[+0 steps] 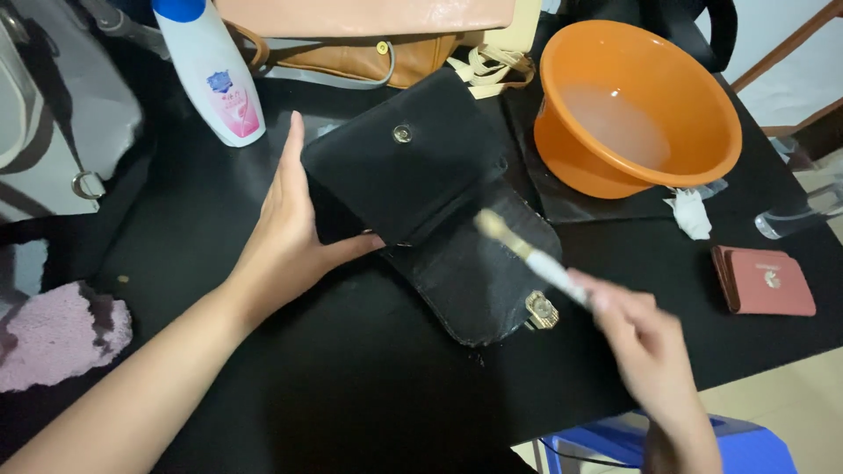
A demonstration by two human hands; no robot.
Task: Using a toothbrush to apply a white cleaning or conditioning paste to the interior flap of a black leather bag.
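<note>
Showing a black flap handbag (pixel 439 219) lying open near the middle of a black table (pixel 290 386), its flap thrown back toward the far edge so that the snap stud (pixel 402 133) faces up. The left hand (pixel 285 233) lies flat along the bag's left edge, fingers extended and together, thumb tucked under the flap fold, steadying it. The right hand (pixel 637 338) is curled around the white handle of a small brush (pixel 527 254), held pinched between thumb and fingers; the bristle end hovers over the bag's front panel, blurred, so contact cannot be confirmed. A gold turn-lock clasp (pixel 541 310) sits at the bag's near corner, just beside the right hand's fingers.

The bag appears soft-sided and light, likely to flex and slide under brushing, so a flat palm on the flap fold or the side seam seems the soundest hold; the clasp and stud are hard points to avoid. Its surface looks damp or glossy and may be slippery.

Around it: an orange basin (pixel 702 96) holding cloudy water at far right, a white bottle with a blue cap (pixel 215 75) at far left, a tan bag (pixel 360 53) behind, a red-brown wallet (pixel 764 281) at right, a crumpled tissue (pixel 689 211), a pink cloth (pixel 57 333)
</note>
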